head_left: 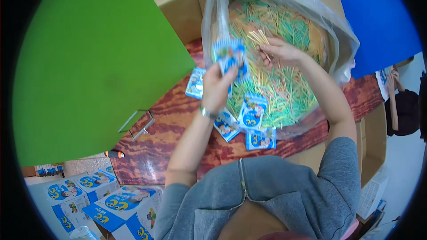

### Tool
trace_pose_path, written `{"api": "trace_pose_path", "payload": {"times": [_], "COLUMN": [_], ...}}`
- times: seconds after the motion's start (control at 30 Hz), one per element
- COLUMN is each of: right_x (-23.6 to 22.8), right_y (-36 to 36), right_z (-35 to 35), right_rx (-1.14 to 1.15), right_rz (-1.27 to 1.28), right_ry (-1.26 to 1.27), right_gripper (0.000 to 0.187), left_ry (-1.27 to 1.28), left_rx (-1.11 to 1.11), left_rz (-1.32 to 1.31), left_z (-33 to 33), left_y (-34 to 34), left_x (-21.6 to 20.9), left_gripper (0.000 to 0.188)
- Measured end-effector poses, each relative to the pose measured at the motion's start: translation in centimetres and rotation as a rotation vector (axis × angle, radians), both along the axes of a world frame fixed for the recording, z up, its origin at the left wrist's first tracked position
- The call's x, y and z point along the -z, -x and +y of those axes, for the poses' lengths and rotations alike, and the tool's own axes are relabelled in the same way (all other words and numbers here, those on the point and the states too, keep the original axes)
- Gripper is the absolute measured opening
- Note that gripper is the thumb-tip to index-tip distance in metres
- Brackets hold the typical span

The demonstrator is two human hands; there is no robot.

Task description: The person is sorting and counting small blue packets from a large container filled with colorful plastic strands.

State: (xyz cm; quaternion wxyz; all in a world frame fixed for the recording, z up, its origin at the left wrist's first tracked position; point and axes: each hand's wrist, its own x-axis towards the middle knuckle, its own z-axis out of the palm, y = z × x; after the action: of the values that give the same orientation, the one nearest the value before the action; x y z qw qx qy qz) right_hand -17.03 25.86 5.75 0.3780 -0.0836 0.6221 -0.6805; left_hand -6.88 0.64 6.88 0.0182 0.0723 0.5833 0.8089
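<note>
Lying closest to the near edge of the worktop (pixel 147 164) is a blue-and-white packet (pixel 261 139), with a tilted packet (pixel 226 126) just left of it. A little farther in, a third packet (pixel 253 111) rests against the near side of a large clear plastic bag (pixel 215 13). Over the bag's left side, the left hand (pixel 216 86) has its fingers closed around a blurred packet (pixel 230 55); whether that one is unsealed I cannot tell. Another packet (pixel 195 83) lies behind the left hand, toward the worktop's left part. Farther out, the right hand (pixel 281 53) is over the bag's wide mouth, its fingers pinching a fanned bunch of pale thin sticks (pixel 257 38). Inside the bag, loose green, yellow and pink sticks (pixel 280 93) are heaped in a tangle. By the worktop's left corner are a metal bracket (pixel 147 124) and a green panel (pixel 98 71). At the far edge are a cardboard box (pixel 180 13) and, toward the far right corner, a blue panel (pixel 373 22).
</note>
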Motion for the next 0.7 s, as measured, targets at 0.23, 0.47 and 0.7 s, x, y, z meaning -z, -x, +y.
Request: {"api": "trace_pose_path", "payload": {"times": [0.23, 0.47, 0.7], "right_x": [1.5, -0.1, -11.0], "right_y": [-8.3, -10.9, -11.7], "right_z": [-1.0, -0.6, -2.8], "right_rx": [0.021, 0.029, -0.145], "right_rz": [-0.174, -0.142, 0.730], "right_ry": [0.246, 0.230, -0.549], "right_gripper": [0.024, 0.019, 0.023], "left_ry": [-0.256, -0.320, 0.312], "left_rx": [0.355, 0.135, -0.140], "left_rz": [-0.119, -0.080, 0.107], "left_z": [4.4, 2.9, -1.0], "left_y": [1.9, -1.4, -4.7], "left_x": [2.2, 0.8, 4.1], "left_gripper": [0.021, 0.019, 0.019]}}
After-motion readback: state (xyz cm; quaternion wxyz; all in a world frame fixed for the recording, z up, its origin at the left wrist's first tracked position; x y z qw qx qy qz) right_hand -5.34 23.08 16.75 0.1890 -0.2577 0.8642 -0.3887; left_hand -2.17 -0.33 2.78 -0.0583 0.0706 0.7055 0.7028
